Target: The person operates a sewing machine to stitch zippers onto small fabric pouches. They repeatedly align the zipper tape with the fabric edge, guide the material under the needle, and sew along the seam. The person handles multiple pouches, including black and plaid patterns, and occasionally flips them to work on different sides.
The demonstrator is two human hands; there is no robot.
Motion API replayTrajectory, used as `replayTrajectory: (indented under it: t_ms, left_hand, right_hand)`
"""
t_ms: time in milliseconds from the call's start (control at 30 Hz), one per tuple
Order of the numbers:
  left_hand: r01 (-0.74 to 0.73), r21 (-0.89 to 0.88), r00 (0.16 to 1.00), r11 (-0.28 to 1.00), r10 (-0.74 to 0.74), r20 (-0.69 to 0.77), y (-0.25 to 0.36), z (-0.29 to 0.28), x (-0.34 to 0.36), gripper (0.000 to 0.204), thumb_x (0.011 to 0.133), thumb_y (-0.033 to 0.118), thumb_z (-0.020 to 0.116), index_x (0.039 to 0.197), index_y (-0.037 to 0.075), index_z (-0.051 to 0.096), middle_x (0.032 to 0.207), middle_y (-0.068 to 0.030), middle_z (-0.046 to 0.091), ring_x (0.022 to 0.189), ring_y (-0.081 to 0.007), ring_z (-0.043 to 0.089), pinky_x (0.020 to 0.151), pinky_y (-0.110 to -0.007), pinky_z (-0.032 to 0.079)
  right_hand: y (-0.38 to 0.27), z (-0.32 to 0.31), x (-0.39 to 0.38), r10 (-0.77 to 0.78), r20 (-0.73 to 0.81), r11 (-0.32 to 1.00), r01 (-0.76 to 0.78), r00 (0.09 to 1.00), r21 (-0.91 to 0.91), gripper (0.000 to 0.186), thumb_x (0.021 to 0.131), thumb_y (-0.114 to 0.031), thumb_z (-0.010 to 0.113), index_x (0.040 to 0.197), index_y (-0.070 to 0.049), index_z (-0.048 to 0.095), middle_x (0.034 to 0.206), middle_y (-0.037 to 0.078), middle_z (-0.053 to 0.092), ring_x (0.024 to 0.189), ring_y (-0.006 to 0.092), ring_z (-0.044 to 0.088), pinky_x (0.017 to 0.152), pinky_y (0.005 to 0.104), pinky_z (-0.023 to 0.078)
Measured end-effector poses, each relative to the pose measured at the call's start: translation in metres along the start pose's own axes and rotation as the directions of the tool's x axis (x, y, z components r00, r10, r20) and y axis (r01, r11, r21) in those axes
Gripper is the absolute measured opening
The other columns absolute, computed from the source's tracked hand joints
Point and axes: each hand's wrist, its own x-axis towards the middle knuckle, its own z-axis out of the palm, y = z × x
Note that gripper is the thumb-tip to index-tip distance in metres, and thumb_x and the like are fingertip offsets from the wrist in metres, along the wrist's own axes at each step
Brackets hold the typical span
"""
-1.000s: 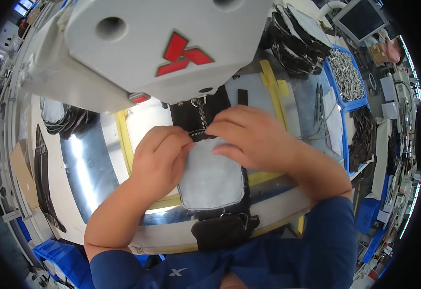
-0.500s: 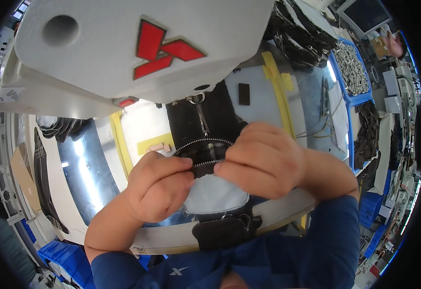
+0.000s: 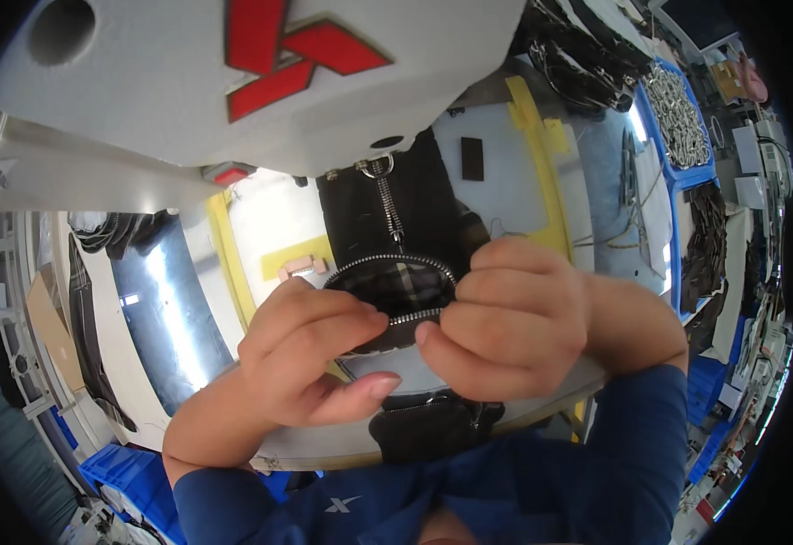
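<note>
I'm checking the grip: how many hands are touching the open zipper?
2: the left hand at the left of the open zipper, the right hand at its right.

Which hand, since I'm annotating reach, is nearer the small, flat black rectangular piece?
Right. The right hand is below the flat black rectangular piece in the picture; the left hand is farther away, below and to the piece's left. Neither touches it.
</note>
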Motion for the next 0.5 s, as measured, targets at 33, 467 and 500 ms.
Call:
replayTrajectory:
  t_ms: [33,467,500]
  left_hand:
    - [-0.005,0.016,1.0,1.0,0.005,0.01,-0.0007,0.0002,-0.0002,0.038,0.076,0.014,0.091,0.108,0.0,0.075,0.098,-0.0131,0.074,0.073,-0.0229,0.065,0.06,-0.032,0.046]
    - [-0.04,0.151,0.999,0.988,0.035,0.034,0.0006,0.0016,0.0015,0.027,0.073,-0.003,0.084,0.099,-0.001,0.077,0.087,-0.0115,0.074,0.067,-0.0211,0.065,0.054,-0.032,0.043]
    - [-0.034,0.156,0.999,0.987,0.028,0.039,0.0008,0.0018,0.0017,0.027,0.073,-0.003,0.084,0.099,-0.001,0.077,0.087,-0.0117,0.074,0.066,-0.0211,0.065,0.054,-0.032,0.043]
  right_hand:
    - [-0.0007,0.0003,0.0002,0.002,-0.003,1.0,-0.002,1.0,-0.004,0.016,0.076,-0.001,0.079,0.09,-0.007,0.073,0.088,0.004,0.06,0.069,0.0182,0.058,0.059,0.0329,0.048]
    - [0.006,0.0031,-0.0043,0.15,0.058,0.974,-0.158,0.987,0.163,0.02,0.075,-0.011,0.077,0.092,-0.003,0.07,0.093,0.008,0.062,0.072,0.0218,0.061,0.061,0.0346,0.049]
    - [0.0066,0.002,-0.0026,0.197,0.09,0.955,-0.212,0.976,0.21,0.021,0.076,-0.01,0.078,0.093,-0.003,0.071,0.094,0.009,0.064,0.073,0.023,0.062,0.061,0.0353,0.05]
